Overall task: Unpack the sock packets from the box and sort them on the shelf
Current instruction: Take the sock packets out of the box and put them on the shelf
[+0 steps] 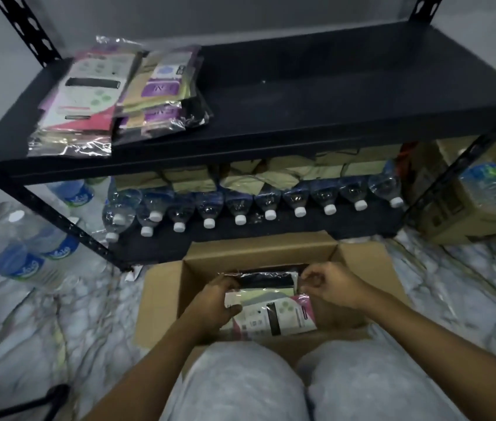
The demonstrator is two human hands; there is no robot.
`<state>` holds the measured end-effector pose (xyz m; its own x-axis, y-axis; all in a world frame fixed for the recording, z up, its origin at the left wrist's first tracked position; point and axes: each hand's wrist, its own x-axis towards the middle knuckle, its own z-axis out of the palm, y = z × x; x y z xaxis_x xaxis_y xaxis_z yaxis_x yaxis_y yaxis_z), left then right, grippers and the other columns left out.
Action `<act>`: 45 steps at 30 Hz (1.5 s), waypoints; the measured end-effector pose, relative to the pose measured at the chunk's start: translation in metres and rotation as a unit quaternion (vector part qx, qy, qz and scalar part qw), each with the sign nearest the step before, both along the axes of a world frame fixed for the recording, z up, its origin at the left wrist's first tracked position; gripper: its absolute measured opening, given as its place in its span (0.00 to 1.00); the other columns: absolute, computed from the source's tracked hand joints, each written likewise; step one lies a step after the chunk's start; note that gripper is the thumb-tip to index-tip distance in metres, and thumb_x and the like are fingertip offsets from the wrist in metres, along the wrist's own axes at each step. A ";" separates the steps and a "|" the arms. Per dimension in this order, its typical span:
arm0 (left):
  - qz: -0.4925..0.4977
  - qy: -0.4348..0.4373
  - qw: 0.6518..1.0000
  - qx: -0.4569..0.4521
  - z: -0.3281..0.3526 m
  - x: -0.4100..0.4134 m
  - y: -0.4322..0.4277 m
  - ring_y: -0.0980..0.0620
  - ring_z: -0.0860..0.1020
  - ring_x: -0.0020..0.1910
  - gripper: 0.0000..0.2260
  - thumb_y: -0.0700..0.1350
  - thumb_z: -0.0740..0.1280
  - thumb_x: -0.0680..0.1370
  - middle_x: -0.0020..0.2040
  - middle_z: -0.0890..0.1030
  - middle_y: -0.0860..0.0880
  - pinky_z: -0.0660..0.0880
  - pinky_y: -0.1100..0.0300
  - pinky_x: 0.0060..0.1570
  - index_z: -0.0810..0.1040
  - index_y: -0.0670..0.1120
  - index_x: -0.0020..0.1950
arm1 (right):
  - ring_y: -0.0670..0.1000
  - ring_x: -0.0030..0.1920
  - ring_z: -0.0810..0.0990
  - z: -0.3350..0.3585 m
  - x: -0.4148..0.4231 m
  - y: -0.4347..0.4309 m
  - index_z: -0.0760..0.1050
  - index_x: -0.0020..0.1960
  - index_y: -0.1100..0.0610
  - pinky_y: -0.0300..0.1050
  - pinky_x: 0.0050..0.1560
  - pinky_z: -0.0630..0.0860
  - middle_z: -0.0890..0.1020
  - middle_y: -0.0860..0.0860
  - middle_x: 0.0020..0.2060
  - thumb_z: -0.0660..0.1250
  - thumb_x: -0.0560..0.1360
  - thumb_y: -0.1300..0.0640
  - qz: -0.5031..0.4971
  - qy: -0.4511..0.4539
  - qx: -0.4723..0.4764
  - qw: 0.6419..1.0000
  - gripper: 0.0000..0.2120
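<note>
**Both hands grip a sock packet in the open box**

Left hand (217, 300) curls its fingers round the left edge of a pink-and-white sock packet (274, 317), with the thumb lying on top of the clear wrapper. Right hand (330, 284) pinches the upper right corner of the same bundle, its bent fingers closed on the plastic. A dark packet (266, 279) lies against the far side of the pink-and-white one, inside the same hold. Whether the two are wrapped together cannot be told.

The bundle sits in the mouth of the cardboard box (164, 299). The box stands with its flaps open on the marbled floor (43, 323), just in front of the person's knees (240, 384) in pale grey trousers.

Beyond the box stands a black metal shelf (347, 95). Two piles of packets lie side by side and touching at the left end of its upper deck. The pink-and-white stack (79, 95) is on the outside and the purple-and-tan stack (161, 86) is just right of it.

On the lower deck a row of water bottles (240, 205) lies with white caps pointing forward, and tan packages (240, 176) are packed behind them. Wrapped bottle packs (27, 253) rest on the floor to the left of the shelf. To its right is a second carton (459, 220) with more bottles on top.
</note>
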<state>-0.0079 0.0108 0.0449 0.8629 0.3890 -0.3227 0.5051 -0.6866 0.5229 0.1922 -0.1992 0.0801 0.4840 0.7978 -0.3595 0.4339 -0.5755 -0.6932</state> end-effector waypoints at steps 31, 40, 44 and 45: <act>-0.055 0.122 0.988 -0.070 -0.067 0.026 -0.004 0.49 0.76 0.63 0.18 0.44 0.69 0.78 0.66 0.78 0.47 0.73 0.55 0.64 0.76 0.48 0.67 | 0.44 0.41 0.79 -0.050 0.004 0.017 0.81 0.48 0.55 0.25 0.40 0.71 0.82 0.48 0.41 0.70 0.73 0.59 -0.056 -0.024 0.012 0.998 0.04; 0.073 -0.024 0.997 0.003 0.036 -0.025 0.021 0.55 0.80 0.40 0.05 0.44 0.68 0.78 0.50 0.82 0.49 0.75 0.63 0.37 0.78 0.49 0.53 | 0.40 0.37 0.77 -0.014 0.003 0.014 0.80 0.46 0.52 0.37 0.42 0.73 0.80 0.42 0.36 0.69 0.73 0.61 -0.108 -0.072 0.043 0.991 0.04; 0.125 -0.088 0.988 0.025 0.078 -0.047 0.029 0.59 0.77 0.35 0.09 0.40 0.70 0.76 0.47 0.83 0.48 0.73 0.72 0.30 0.80 0.46 0.57 | 0.40 0.35 0.76 -0.003 -0.004 0.012 0.79 0.44 0.52 0.33 0.38 0.70 0.80 0.43 0.34 0.69 0.73 0.62 -0.117 -0.077 0.056 0.989 0.06; 0.130 -0.100 0.986 0.037 0.088 -0.052 0.030 0.58 0.76 0.36 0.09 0.39 0.70 0.76 0.47 0.82 0.48 0.70 0.75 0.30 0.80 0.45 0.56 | 0.40 0.35 0.76 -0.001 -0.006 0.012 0.79 0.44 0.52 0.32 0.38 0.70 0.79 0.42 0.34 0.69 0.73 0.62 -0.114 -0.079 0.056 0.989 0.06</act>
<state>-0.0602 0.0408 0.1326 0.7744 0.6214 -0.1186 0.5608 -0.5875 0.5834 0.1859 -0.1873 0.0792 0.6995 0.6914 -0.1808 0.4088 -0.5946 -0.6923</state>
